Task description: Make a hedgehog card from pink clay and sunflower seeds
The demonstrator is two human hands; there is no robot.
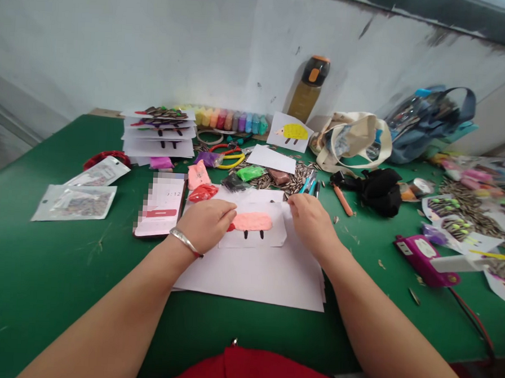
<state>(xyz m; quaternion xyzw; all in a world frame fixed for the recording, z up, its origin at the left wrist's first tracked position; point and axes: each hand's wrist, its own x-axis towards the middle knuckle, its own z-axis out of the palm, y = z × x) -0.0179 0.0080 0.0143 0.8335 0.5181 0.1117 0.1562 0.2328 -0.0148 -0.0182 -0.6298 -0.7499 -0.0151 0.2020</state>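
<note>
In the middle of the green table, a white paper card [250,241] lies over a stack of larger white sheets [256,276]. Soft pink clay [254,221] forms a long animal body on it, with a red clay end [231,227] and two short black legs. My left hand [208,223] is closed at the card's left side, fingers bent over its edge near the red end. At the upper right corner, my right hand [312,223] has its fingers drawn together against the card's edge; its fingertips are partly hidden.
Left of the sheets lies a phone [160,207]. Behind are clay packets [251,173], sunflower seeds [261,181], pens [308,186] and a finished yellow animal card [290,133]. A bottle [307,90] leans on the wall. Rightward are a cloth bag [356,141] and purple glue gun [426,260].
</note>
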